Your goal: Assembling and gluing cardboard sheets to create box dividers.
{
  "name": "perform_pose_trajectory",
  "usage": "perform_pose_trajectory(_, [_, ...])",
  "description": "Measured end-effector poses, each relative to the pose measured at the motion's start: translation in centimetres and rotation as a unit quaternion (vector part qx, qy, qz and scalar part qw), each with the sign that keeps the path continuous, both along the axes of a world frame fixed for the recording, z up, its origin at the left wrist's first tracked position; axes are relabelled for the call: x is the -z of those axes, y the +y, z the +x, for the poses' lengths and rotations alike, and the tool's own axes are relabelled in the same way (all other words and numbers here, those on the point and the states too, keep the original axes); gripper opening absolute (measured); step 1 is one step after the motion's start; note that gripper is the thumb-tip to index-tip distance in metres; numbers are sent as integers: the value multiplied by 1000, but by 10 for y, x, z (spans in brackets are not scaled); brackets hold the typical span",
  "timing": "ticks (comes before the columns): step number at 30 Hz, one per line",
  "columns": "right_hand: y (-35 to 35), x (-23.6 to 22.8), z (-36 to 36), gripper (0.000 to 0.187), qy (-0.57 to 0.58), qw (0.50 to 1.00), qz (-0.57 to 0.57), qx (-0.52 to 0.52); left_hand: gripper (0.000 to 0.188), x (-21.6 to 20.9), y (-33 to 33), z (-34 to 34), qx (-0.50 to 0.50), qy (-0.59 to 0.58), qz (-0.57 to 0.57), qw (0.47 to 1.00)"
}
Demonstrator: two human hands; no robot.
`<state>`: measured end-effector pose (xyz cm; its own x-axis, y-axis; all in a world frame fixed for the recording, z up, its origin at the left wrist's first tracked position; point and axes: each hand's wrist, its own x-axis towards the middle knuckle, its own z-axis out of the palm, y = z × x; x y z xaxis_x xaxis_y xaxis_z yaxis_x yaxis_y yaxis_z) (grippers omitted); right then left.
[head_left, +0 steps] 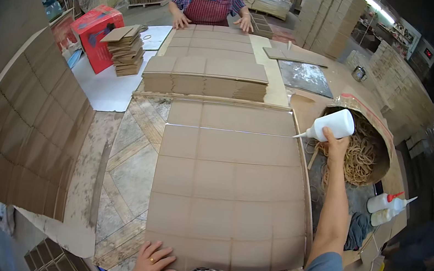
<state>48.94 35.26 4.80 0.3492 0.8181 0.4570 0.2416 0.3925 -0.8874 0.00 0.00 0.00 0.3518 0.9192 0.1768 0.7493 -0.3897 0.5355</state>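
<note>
A large creased cardboard sheet [221, 186] lies flat on the table in front of me. A thin white line of glue [229, 130] runs across its far part from the left edge to the right. My right hand [336, 143] grips a white squeeze glue bottle [335, 125], tilted so that its nozzle points left and down at the sheet's right edge, by the end of the line. My left hand [153, 264] rests with spread fingers on the sheet's near left corner, a ring on one finger. Beyond the sheet sits a stack of folded cardboard [206, 76].
Across the table a co-worker in a striped apron [209, 7] touches the far cardboard. A sack of tan bands [362, 150] and more glue bottles [384, 206] stand at right. Leaning cardboard [29, 126], a pile of cardboard pieces [126, 56] and a red box [97, 35] are at left.
</note>
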Motion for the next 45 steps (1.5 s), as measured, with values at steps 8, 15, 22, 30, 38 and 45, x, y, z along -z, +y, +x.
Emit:
perform_pose_trajectory(8, [-10,8,-1,50,-3,995,65,79,38,-10,0,9,-19,0,-2,1000])
perform_pose_trajectory(15, [-35,-12,-27,53,85,981,100,141,38,-8,-2,8,-12,-3,21,1000])
perform_pose_trajectory(22, [-79,-29,-126,48,352,935,16,39,32,-20,-1,7,-2,-22,18,1000])
perform_pose_trajectory(30, [-103,11,-264,52,253,953,-91,-143,35,-14,-5,0,6,-43,24,999])
perform_pose_trajectory(38, [-105,7,-327,44,146,965,-47,-213,36,-14,-5,-1,4,-47,2,999])
perform_pose_trajectory(45, [-92,10,-347,42,154,964,-12,-217,35,-16,-2,-2,7,-48,1,999])
